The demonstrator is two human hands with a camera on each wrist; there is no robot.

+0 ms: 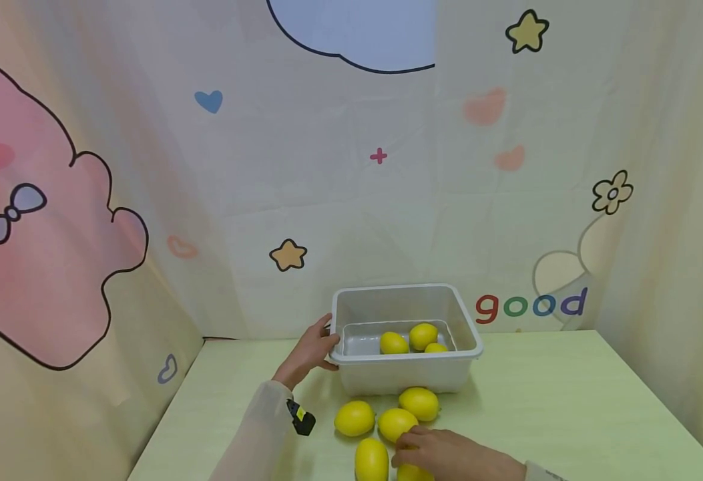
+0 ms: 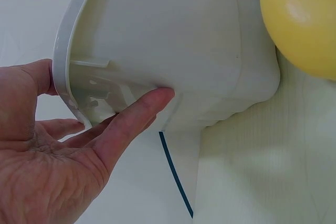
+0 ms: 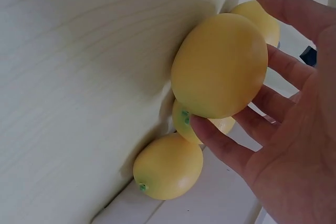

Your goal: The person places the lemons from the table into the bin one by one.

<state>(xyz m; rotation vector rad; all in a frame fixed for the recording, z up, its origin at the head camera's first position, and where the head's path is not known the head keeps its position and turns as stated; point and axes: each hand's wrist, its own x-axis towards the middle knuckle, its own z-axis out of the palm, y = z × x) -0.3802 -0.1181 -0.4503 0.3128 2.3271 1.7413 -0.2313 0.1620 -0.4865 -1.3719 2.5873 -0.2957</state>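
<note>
My left hand grips the left end of a pale grey plastic bin at its rim. In the left wrist view, one finger lies against the outer wall under the lip. Three lemons lie inside the bin. My right hand reaches over a lemon close to the table's front. In the right wrist view, its fingers spread around that lemon, with the thumb held apart from it. Another lemon sits right by these fingertips.
More lemons lie on the pale green table in front of the bin: one at left, one against its front and one nearer me. A printed curtain hangs directly behind the bin. A small black device sits on my left sleeve.
</note>
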